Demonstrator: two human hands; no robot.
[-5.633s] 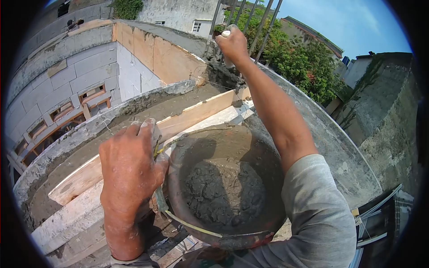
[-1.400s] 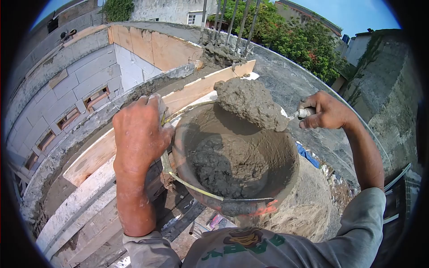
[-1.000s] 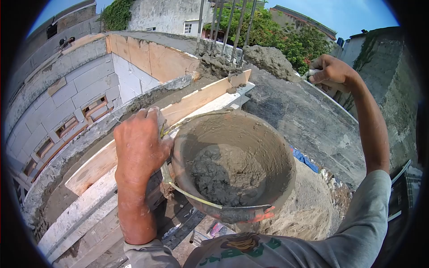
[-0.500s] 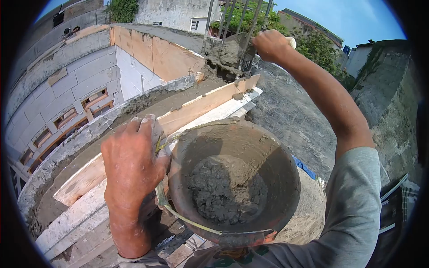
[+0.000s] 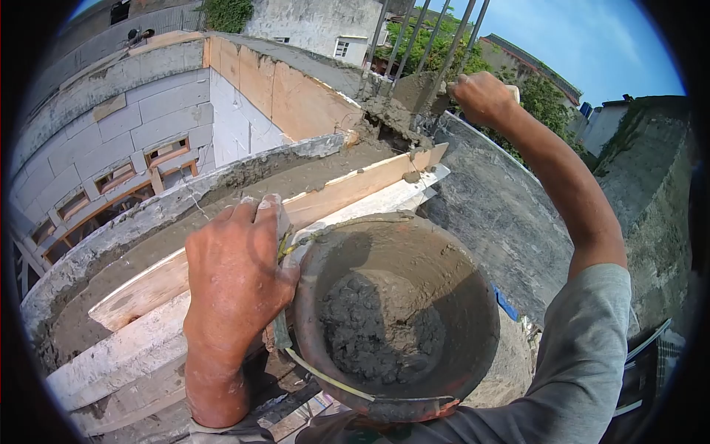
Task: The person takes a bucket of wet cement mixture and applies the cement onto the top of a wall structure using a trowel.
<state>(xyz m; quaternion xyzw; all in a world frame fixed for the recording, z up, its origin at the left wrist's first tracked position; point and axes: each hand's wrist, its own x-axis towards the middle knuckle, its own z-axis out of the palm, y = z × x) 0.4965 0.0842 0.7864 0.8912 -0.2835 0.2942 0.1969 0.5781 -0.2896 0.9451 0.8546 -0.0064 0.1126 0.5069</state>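
Observation:
My left hand [image 5: 240, 270] is closed around the yellowish handle [image 5: 333, 379] of a mortar bucket [image 5: 484, 348], at the bucket's left side. Wet grey mortar [image 5: 370, 340] fills the bucket's lower part, half in shade. With my arm stretched out to the upper right, my right hand [image 5: 484, 100] grips a tool with a pale handle [image 5: 513, 92], which looks like a trowel. Its blade is mostly hidden by the hand and the bars. Beyond this fist rise several upright steel bars [image 5: 447, 55], with lumpy mortar [image 5: 396, 118] around their base.
A formwork board [image 5: 355, 181] runs diagonally beside a strip of wet mortar [image 5: 310, 164]. White-stained planks [image 5: 126, 355] lie at lower left. Past the wall edge, a block-walled room [image 5: 133, 126] drops away. A rough grey slope [image 5: 495, 207] lies right of the bucket.
The view has turned slightly, so the scene sits farther right and lower. My right hand has shifted a little right and down; my left hand stays at the bucket handle.

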